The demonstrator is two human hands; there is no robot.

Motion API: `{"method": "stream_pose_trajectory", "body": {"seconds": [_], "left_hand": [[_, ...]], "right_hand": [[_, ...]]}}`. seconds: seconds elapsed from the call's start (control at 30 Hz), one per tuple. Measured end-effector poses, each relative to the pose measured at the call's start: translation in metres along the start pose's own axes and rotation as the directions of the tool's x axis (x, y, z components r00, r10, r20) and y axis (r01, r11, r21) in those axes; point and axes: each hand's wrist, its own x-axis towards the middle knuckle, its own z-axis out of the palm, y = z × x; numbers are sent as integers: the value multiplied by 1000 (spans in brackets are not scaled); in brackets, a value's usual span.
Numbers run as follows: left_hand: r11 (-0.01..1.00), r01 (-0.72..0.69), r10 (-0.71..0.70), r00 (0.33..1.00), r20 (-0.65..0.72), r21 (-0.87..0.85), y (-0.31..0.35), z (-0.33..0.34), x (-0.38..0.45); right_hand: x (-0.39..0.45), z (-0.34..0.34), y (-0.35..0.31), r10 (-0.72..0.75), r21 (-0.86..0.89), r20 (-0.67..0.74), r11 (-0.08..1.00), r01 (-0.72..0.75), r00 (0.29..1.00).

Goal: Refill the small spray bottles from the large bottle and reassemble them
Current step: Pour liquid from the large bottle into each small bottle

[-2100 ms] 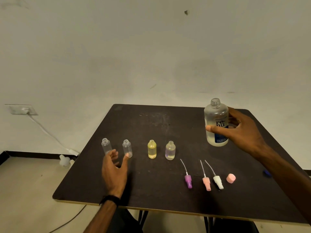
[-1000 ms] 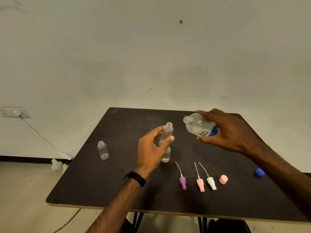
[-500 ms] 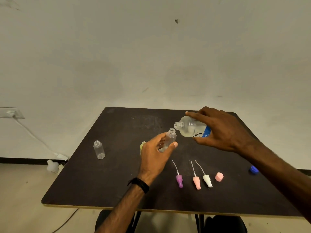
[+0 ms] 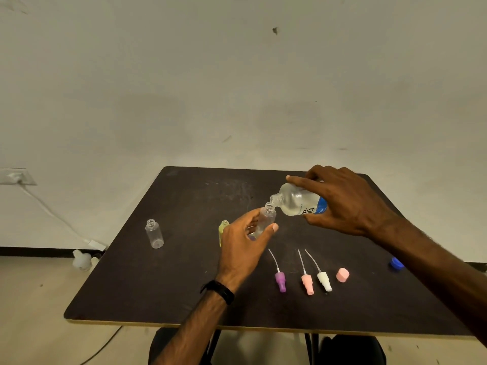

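On the far left, outside the table, a white wall socket (image 4: 15, 177) feeds a pale cable (image 4: 56, 216) that runs down to a small white plastic fitting (image 4: 82, 260) on the floor. The dark square table (image 4: 163, 285) carries everything else. Near its left side an empty clear small bottle (image 4: 154, 233) stands upright, uncapped and well apart from the others. Further right a yellow-tinted small bottle (image 4: 223, 229) stands upright too, half hidden behind the left hand (image 4: 243, 248).

That hand, with a black wristband (image 4: 218, 291) on its wrist, is curled around a clear small spray bottle (image 4: 266, 218), thumb on one side and fingers on the other, holding it above the tabletop and tilted a little to the right. The bottle's open neck sits just under the open mouth of the large clear bottle with a blue label (image 4: 300, 204). The right hand (image 4: 345, 204) wraps the large bottle from above, fingers over the top and thumb beneath, and holds it nearly on its side, mouth pointing left and down; the two mouths look touching or almost so. Whether liquid is flowing cannot be told.

Below, on the table, lie a purple spray head with its thin dip tube (image 4: 279, 280), a pink spray head with tube (image 4: 307, 283) and a white spray head with tube (image 4: 324, 281), side by side, then a small pink cap (image 4: 342, 275). At the right edge rests a blue screw cap (image 4: 396, 264).
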Motion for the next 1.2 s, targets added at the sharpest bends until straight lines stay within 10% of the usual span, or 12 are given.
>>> {"method": "stream_pose_trajectory", "body": {"seconds": [1.2], "left_hand": [[1000,4,-4,1000,4,2,4,-2,1]], "right_hand": [[0,-6,1,-18,-25,-31,1000,17,999]]}}
